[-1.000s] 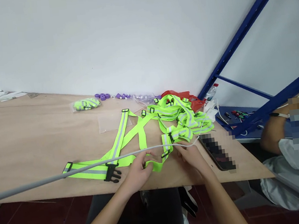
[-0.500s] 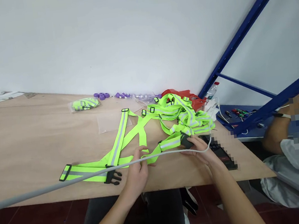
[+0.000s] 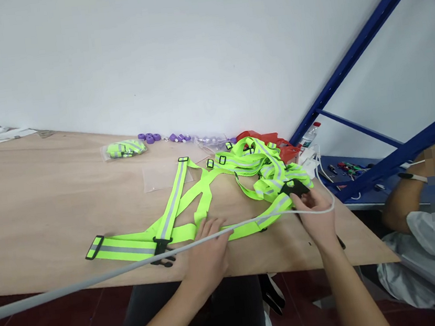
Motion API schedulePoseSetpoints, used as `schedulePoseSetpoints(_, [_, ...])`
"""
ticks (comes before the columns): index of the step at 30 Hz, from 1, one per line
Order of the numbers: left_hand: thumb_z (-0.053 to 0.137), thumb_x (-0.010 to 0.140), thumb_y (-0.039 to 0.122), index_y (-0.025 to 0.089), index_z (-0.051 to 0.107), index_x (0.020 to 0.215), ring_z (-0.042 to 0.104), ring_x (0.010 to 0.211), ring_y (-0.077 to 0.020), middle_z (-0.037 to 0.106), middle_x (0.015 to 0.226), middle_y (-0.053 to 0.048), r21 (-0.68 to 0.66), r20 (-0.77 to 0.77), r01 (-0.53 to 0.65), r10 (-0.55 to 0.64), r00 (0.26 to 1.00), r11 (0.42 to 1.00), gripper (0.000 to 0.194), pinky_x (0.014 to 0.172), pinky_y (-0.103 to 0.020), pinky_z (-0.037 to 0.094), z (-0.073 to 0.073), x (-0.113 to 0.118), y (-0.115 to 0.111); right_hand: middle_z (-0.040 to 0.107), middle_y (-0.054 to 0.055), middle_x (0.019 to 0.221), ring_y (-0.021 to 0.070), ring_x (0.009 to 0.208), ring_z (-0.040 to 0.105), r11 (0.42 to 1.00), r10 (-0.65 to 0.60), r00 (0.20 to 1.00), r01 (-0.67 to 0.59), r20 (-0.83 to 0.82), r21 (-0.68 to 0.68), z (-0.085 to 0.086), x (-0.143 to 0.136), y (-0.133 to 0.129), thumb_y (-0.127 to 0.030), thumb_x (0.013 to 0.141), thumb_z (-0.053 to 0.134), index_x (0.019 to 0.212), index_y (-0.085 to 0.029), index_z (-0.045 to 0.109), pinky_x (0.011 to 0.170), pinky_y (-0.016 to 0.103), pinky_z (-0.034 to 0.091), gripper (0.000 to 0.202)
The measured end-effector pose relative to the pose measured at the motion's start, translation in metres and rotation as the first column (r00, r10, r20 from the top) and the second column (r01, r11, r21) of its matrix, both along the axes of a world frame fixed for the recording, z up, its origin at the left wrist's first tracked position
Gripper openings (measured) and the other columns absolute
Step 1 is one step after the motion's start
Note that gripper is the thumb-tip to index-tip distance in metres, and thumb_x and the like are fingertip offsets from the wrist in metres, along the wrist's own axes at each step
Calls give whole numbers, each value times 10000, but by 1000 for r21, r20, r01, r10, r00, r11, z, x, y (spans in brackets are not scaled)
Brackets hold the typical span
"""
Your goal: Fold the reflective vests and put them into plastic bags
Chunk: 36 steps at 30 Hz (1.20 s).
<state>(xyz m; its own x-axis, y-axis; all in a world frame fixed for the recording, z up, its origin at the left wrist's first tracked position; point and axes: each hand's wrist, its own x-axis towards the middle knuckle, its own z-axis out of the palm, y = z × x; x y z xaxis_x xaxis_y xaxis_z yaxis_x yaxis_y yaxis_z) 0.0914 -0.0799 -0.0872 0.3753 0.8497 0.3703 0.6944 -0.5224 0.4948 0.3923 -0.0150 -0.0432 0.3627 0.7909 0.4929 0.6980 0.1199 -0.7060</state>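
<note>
Fingers, right hand [image 3: 318, 219]: closed on a black buckle [image 3: 295, 188], thumb on its near side. Fingers, left hand [image 3: 207, 259]: laid back-upward over a lime-green strap [image 3: 274, 209]; whether they grip or merely press, cannot tell. Forearms: both rise from the lower edge, the left slanting rightward, the right leftward, hands well apart.

Cable [image 3: 97, 280], grey, one: crosses in front of both hands.

Strap, one, with grey stripe: runs between the hands along the front of the bench [image 3: 40, 206]. Step in hand, as judged: drawing this length out straight. Next move would seem to call for a firm hold at the buckle and steady restraint at the left hand.

Pronged buckle [image 3: 163, 254], black, one: left of the left hand, on the same green webbing, apparently.

Heap of straps [image 3: 257, 163], tangled: beyond and near the held buckle.

Clear bag [image 3: 158, 178], flat, one: mid-bench.

Packed bag [image 3: 125, 149], green webbing inside: farther back.

Purple pieces [image 3: 149, 138], several: along the wall.

Red bag [image 3: 266, 138], one: behind the heap.
</note>
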Motion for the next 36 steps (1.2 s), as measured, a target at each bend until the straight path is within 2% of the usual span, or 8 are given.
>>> schedulePoseSetpoints(4, [537,940,182,181,577,1358,448,1404,-337,531,1489,-139,-46,-137,93,-99,986,995,420,1211,-573,284,1,0,-14,663,136,950,282,880,629,983,-119,837,26,534,180,10,-8,-7,-343,925,535,1103,-190,757,800,419,518,323])
schedulePoseSetpoints(9, [539,997,453,195,450,1510,306,1495,-397,368,1616,-157,-128,-210,151,-176,962,980,581,1192,-623,264,-7,-1,-23,648,122,898,263,829,605,964,-164,611,-66,775,256,3,-26,-11,-241,920,559,1185,-212,747,796,416,481,327])
schedulePoseSetpoints(16, [552,995,460,197,426,1522,296,1512,-347,375,1612,-158,-140,-174,229,-251,952,963,602,1222,-592,230,-3,-8,-20,665,96,885,244,859,611,899,209,499,-437,841,36,-27,-107,-32,-133,948,504,1375,-239,639,805,390,461,460])
schedulePoseSetpoints(20, [585,967,258,189,578,1354,507,1367,-274,596,1426,-113,-143,-44,341,-350,936,929,394,1179,-435,369,14,-20,-20,677,100,908,254,854,623,843,414,498,-526,762,-114,-37,-126,-39,-151,971,505,1315,-210,669,764,389,494,387])
schedulePoseSetpoints(24, [489,989,185,198,684,1024,672,1001,-232,729,1048,-72,-79,22,372,-372,928,925,199,913,-348,522,28,-34,-21,698,115,1115,265,1027,653,762,577,513,-618,635,-193,-36,-114,-45,-272,976,574,1344,-233,621,882,419,546,373])
schedulePoseSetpoints(27, [448,1014,201,198,682,947,665,886,-222,716,923,-70,-11,18,315,-315,949,949,243,818,-337,513,29,-40,-22,669,134,1259,297,1175,625,808,542,606,-567,583,-162,-33,-86,-48,-311,963,599,1393,-238,569,984,473,530,437])
schedulePoseSetpoints(31, [493,995,185,218,668,1095,643,991,-240,700,1035,-81,-31,-2,251,-252,968,967,204,871,-356,510,24,-35,-14,550,139,1463,335,1366,513,858,511,722,-460,466,-228,-34,-39,-49,-308,933,574,1487,-258,459,1105,554,454,568])
schedulePoseSetpoints(36, [665,873,201,221,573,1288,617,1145,-306,633,1261,-110,-192,-89,-10,-8,996,981,426,925,-415,523,19,-18,7,562,146,1475,339,1388,510,817,513,838,-410,186,-405,-46,-3,-43,-339,866,611,1478,-224,458,1150,566,413,641])
